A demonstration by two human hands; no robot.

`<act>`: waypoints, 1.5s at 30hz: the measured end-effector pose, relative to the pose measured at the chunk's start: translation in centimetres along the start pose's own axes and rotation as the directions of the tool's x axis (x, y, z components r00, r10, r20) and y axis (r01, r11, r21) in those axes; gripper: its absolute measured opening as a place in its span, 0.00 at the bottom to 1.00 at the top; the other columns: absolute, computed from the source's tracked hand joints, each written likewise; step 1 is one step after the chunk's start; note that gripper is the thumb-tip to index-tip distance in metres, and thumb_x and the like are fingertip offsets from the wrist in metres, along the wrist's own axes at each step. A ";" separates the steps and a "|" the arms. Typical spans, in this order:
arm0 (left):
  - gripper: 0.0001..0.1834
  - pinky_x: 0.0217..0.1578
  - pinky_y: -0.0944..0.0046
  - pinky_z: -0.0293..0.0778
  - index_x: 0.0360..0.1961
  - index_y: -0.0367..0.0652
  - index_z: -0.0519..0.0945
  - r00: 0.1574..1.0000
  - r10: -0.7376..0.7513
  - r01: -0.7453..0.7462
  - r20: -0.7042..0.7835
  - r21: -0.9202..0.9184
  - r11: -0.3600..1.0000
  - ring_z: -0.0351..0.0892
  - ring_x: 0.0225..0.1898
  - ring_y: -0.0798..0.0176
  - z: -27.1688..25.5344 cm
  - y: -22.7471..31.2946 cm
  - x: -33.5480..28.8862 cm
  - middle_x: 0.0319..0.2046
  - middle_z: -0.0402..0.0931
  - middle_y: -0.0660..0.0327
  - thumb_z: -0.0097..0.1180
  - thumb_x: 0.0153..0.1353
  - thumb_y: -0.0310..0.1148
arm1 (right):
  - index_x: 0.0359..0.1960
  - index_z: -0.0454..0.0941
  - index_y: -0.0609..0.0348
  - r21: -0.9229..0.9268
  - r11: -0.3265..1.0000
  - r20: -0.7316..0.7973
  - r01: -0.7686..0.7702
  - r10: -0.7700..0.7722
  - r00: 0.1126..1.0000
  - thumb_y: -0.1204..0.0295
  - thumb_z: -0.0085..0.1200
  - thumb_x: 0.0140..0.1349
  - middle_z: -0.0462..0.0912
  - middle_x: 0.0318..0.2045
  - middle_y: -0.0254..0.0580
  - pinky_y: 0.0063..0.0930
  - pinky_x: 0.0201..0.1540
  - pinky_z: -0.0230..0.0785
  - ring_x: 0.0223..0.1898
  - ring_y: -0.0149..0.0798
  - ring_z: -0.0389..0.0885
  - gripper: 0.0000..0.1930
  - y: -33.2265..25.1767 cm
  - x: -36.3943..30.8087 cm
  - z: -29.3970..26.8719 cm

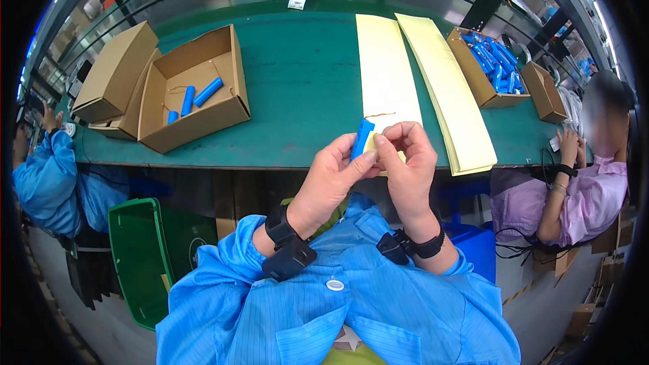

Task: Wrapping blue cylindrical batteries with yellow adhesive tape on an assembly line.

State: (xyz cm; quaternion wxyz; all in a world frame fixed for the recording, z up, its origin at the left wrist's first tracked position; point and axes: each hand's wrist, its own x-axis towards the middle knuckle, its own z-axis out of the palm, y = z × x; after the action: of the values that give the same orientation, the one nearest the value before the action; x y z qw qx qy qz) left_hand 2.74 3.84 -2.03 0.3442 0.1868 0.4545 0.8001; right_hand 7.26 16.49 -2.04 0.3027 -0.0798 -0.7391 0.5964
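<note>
Blue cylinder [362,138], one piece, located between two bare hands over the table's near edge, tilted, upper end leaning right; surroundings listed by descending size. Table [297,81], one, green-topped, spanning the width. Co-workers, two, seated at its ends: a person in blue [51,179] at left, a person in pink [595,189] at right. Bin [128,263], one, green, open-topped, below the table at left. Yellow sheets, two long lots: one [387,61] lying just beyond the hands, the other [449,94] slanting beside it at right, its edges layered. Cartons, brown: a closed one [111,71] at far left, resting on another; an open one [203,125] beside these, containing three loose blue cylinders [207,92] with thin wires; a further open one [503,100] at right, heaped with blue cylinders [497,61]; a smaller one [545,91] next to it. Left hand [331,177], closed, gripping the blue cylinder between thumb and fingers. Right hand [411,162], thumb and forefinger closed on a yellow piece [370,142] laid against the cylinder's side; remaining fingers curled, partly hidden. Wristbands, two, black: left [287,240], right [427,246]. Wire [382,114], brown, thin, showing just beyond the cylinder's upper end.
</note>
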 end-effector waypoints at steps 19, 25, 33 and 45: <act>0.17 0.32 0.68 0.78 0.48 0.31 0.67 0.952 -0.157 0.130 0.262 0.118 0.984 0.82 0.31 0.58 1.5 1.5 -0.7 0.35 0.77 0.51 0.41 0.68 0.36 | 0.49 0.71 0.76 0.533 0.622 0.493 -0.574 0.323 0.808 0.65 0.52 0.62 0.81 0.31 0.42 0.17 0.35 0.71 0.26 0.26 0.75 0.23 -2.1 -0.2 -3.0; 0.22 0.22 0.66 0.80 0.55 0.25 0.57 0.698 -0.135 0.530 0.703 -0.381 0.757 0.81 0.24 0.50 0.5 0.5 0.5 0.34 0.75 0.36 0.36 0.67 0.33 | 0.44 0.74 0.71 0.692 0.418 0.660 -0.588 -0.037 0.750 0.65 0.53 0.62 0.78 0.45 0.52 0.09 0.21 0.61 0.15 0.17 0.64 0.18 1.1 -0.5 -3.5; 0.20 0.22 0.75 0.73 0.53 0.32 0.69 0.941 -0.258 0.193 0.220 0.277 0.941 0.80 0.23 0.64 -0.4 2.2 -0.7 0.28 0.79 0.50 0.40 0.68 0.37 | 0.50 0.74 0.61 -0.387 0.901 -0.137 0.195 -0.266 0.954 0.67 0.40 0.69 0.69 0.17 0.27 0.16 0.21 0.55 0.19 0.20 0.65 0.15 -0.5 9.1 -14.9; 0.12 0.24 0.74 0.71 0.44 0.33 0.72 0.993 0.109 -0.080 -0.044 0.421 0.903 0.76 0.24 0.70 -4.0 0.5 1.3 0.26 0.76 0.58 0.43 0.67 0.31 | 0.50 0.74 0.57 -0.917 0.399 -0.151 0.015 -0.382 0.912 0.73 0.43 0.63 0.78 0.46 0.53 0.39 0.48 0.69 0.48 0.54 0.76 0.15 6.6 20.6 -27.2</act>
State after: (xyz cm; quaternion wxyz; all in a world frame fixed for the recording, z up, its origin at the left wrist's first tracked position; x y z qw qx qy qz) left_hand -0.76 2.20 -3.73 0.2416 0.2512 0.6172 0.7054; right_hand 3.88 50.86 1.95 0.4044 -0.2397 -0.8816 0.0427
